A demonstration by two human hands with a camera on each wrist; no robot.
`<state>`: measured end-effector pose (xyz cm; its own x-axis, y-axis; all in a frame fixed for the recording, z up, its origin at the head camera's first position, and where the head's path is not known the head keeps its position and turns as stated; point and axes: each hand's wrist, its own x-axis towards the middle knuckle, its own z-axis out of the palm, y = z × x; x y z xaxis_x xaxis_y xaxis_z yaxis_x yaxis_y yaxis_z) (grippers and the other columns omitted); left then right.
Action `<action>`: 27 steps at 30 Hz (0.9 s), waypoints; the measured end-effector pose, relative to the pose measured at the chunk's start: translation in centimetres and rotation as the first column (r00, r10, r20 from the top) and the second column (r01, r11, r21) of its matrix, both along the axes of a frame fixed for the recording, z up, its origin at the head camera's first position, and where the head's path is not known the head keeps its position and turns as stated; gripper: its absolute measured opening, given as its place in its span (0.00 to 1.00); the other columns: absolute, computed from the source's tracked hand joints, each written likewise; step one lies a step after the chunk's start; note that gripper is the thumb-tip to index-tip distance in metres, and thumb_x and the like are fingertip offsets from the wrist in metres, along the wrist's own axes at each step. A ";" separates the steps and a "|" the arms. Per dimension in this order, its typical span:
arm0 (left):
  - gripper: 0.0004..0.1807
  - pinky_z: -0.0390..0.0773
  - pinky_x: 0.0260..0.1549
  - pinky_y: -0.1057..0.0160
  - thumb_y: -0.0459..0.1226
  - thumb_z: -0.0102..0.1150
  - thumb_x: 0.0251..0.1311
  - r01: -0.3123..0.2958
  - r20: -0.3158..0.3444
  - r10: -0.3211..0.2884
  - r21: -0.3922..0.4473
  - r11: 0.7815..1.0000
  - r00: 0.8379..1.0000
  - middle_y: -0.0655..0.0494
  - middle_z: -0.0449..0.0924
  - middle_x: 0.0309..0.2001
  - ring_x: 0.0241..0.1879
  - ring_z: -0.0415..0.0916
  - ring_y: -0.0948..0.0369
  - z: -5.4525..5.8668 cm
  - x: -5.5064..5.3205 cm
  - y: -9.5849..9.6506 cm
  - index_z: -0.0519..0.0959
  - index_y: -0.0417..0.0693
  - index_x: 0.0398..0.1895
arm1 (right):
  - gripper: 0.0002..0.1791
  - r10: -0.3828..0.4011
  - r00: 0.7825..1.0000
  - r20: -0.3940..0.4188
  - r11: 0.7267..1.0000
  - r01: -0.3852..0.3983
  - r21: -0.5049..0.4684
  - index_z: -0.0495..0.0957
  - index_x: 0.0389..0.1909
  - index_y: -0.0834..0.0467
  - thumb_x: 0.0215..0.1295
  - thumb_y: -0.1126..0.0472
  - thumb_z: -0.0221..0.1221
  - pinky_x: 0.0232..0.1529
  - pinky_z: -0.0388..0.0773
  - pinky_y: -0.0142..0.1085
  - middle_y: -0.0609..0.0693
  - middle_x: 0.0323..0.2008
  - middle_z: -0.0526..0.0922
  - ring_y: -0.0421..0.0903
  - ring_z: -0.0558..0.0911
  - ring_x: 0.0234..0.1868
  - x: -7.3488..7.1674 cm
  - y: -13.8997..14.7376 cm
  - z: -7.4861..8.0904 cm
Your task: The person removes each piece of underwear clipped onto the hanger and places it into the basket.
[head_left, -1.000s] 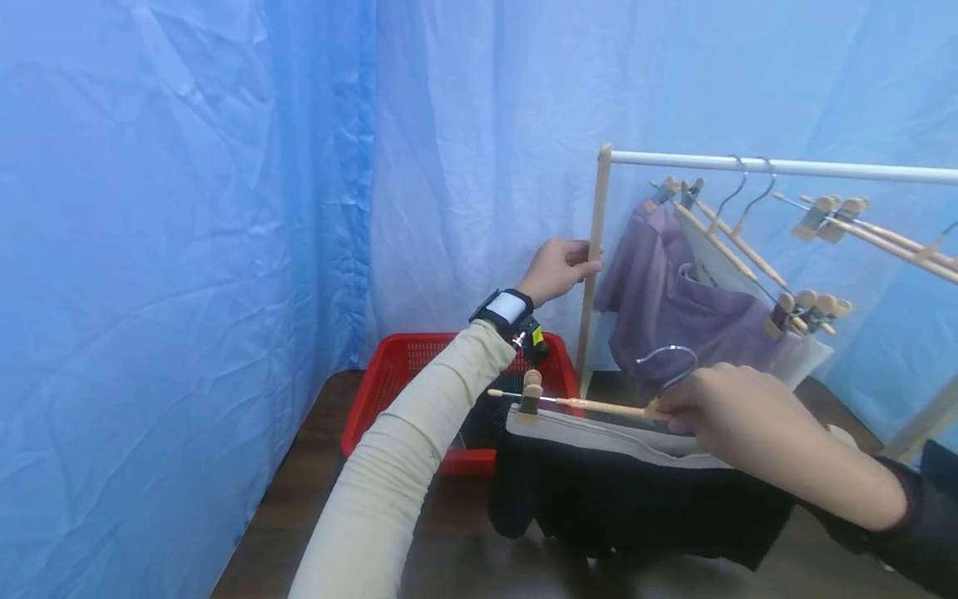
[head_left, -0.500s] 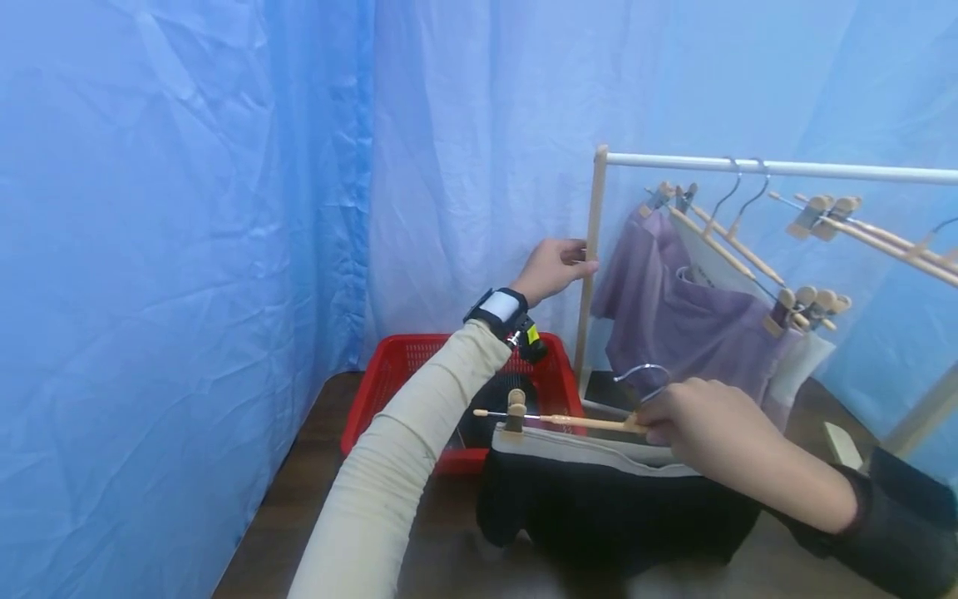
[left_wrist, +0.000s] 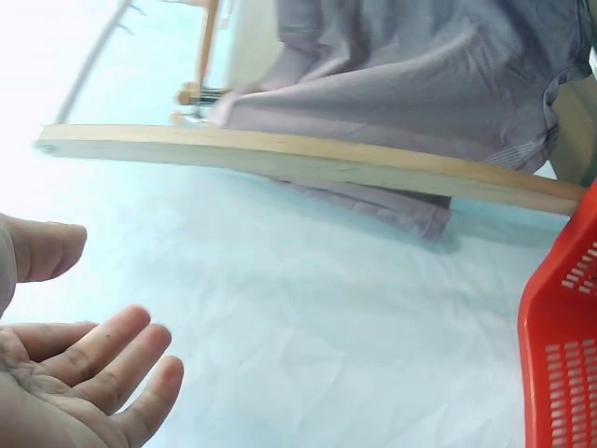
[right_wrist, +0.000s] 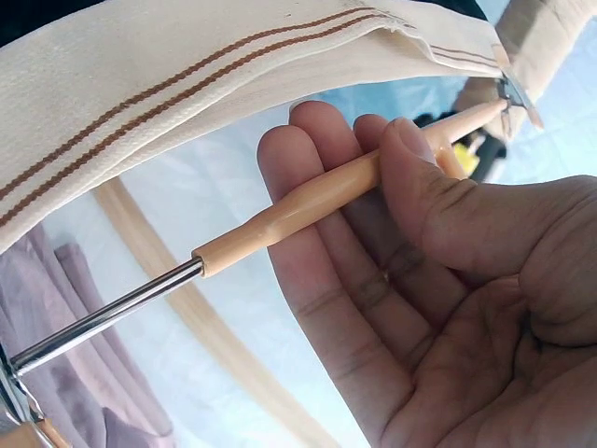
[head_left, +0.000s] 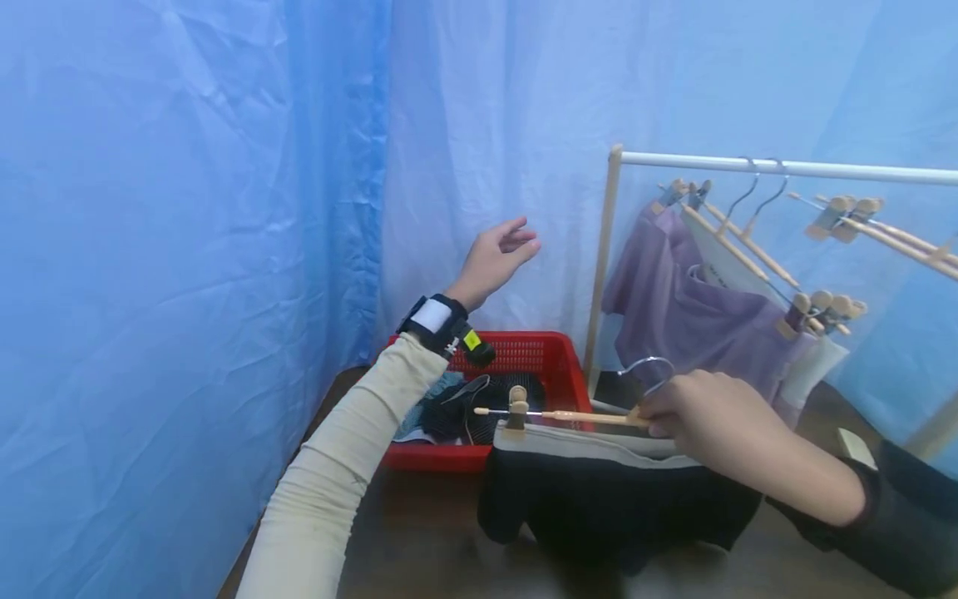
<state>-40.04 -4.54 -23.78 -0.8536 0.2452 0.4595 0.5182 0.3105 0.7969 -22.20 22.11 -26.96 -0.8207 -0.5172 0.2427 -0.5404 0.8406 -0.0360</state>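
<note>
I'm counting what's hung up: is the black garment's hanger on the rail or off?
Off: the right hand holds the hanger, its bare hook apart from the rail.

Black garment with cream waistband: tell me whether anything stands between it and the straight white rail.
Possibly the lilac cloth garment: it hangs under the rail, behind the black garment in the head view. Nothing visible covers the rail's left end.
</note>
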 end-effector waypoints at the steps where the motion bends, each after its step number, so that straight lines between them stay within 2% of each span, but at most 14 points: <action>1: 0.32 0.75 0.67 0.55 0.41 0.57 0.74 0.003 -0.008 -0.003 0.000 1.000 1.000 0.45 0.77 0.67 0.67 0.75 0.52 0.1 0.5 -0.6 0.62 0.42 0.77 | 0.09 0.001 1.000 -0.002 1.000 -0.001 -0.001 0.89 0.29 0.45 0.53 0.64 0.75 0.20 0.74 0.34 0.37 0.26 0.86 0.35 0.74 0.22 0.0 0.0 0.0; 4: 0.29 0.75 0.66 0.55 0.40 0.56 0.75 0.029 -0.013 -0.028 0.004 1.000 1.000 0.44 0.79 0.64 0.65 0.77 0.52 0.2 2.2 -2.0 0.66 0.42 0.74 | 0.09 0.008 1.000 -0.006 1.000 -0.008 -0.007 0.90 0.29 0.45 0.53 0.65 0.75 0.21 0.75 0.35 0.38 0.26 0.87 0.35 0.76 0.23 -0.2 0.0 0.1; 7: 0.25 0.76 0.65 0.56 0.40 0.54 0.76 0.070 0.013 -0.070 -0.018 0.997 0.997 0.44 0.81 0.61 0.62 0.79 0.53 0.1 4.2 -2.9 0.70 0.42 0.71 | 0.09 0.011 1.000 -0.003 1.000 -0.011 -0.018 0.90 0.30 0.46 0.53 0.65 0.75 0.23 0.78 0.35 0.38 0.27 0.87 0.35 0.78 0.24 -0.4 -0.1 0.3; 10: 0.22 0.77 0.64 0.56 0.41 0.52 0.77 0.116 0.037 -0.112 -0.102 0.988 0.993 0.46 0.84 0.59 0.60 0.80 0.55 -0.4 6.1 -3.3 0.73 0.43 0.69 | 0.09 0.021 1.000 0.007 0.999 -0.021 -0.036 0.91 0.32 0.47 0.53 0.65 0.74 0.25 0.79 0.35 0.39 0.28 0.88 0.36 0.79 0.25 -0.6 -0.3 0.4; 15: 0.22 0.78 0.64 0.50 0.43 0.51 0.77 0.202 0.068 -0.191 -0.246 0.948 0.979 0.48 0.85 0.57 0.60 0.81 0.55 -1.6 8.9 -3.7 0.75 0.44 0.68 | 0.08 0.026 0.999 0.020 0.998 -0.025 -0.051 0.91 0.34 0.50 0.53 0.65 0.75 0.23 0.78 0.34 0.42 0.28 0.89 0.37 0.78 0.24 -1.0 -0.6 0.3; 18: 0.21 0.79 0.61 0.52 0.42 0.51 0.76 0.274 0.101 -0.255 -0.272 0.923 0.962 0.48 0.86 0.56 0.60 0.81 0.55 -2.2 10.1 -4.3 0.77 0.42 0.66 | 0.08 0.029 0.999 0.024 0.998 -0.027 -0.056 0.91 0.34 0.51 0.53 0.64 0.75 0.22 0.76 0.33 0.43 0.27 0.89 0.37 0.76 0.23 -1.4 -1.3 0.4; 22: 0.20 0.83 0.54 0.57 0.41 0.52 0.76 0.344 0.147 -0.312 -0.314 0.885 0.939 0.50 0.87 0.54 0.57 0.82 0.56 -2.9 11.2 -5.3 0.79 0.42 0.63 | 0.08 0.042 0.999 0.021 0.997 -0.040 -0.065 0.91 0.35 0.52 0.53 0.63 0.76 0.22 0.74 0.30 0.44 0.25 0.88 0.36 0.75 0.21 -1.8 -2.3 0.5; 24: 0.20 0.84 0.52 0.59 0.41 0.53 0.75 0.356 0.157 -0.320 -0.345 0.869 0.934 0.51 0.87 0.53 0.55 0.83 0.56 -3.2 11.6 -5.9 0.79 0.43 0.64 | 0.09 0.055 0.998 0.023 0.996 -0.054 -0.066 0.91 0.36 0.53 0.53 0.62 0.76 0.22 0.73 0.29 0.43 0.24 0.87 0.36 0.74 0.21 -2.1 -2.8 0.7; 27: 0.20 0.84 0.50 0.62 0.42 0.58 0.72 0.339 0.147 -0.306 -0.395 0.854 0.941 0.54 0.87 0.54 0.54 0.83 0.58 -3.6 11.9 -6.6 0.79 0.46 0.64 | 0.08 0.082 0.996 0.030 0.995 -0.080 -0.068 0.91 0.35 0.53 0.53 0.62 0.76 0.21 0.72 0.28 0.42 0.21 0.83 0.36 0.73 0.20 -2.5 -3.1 0.8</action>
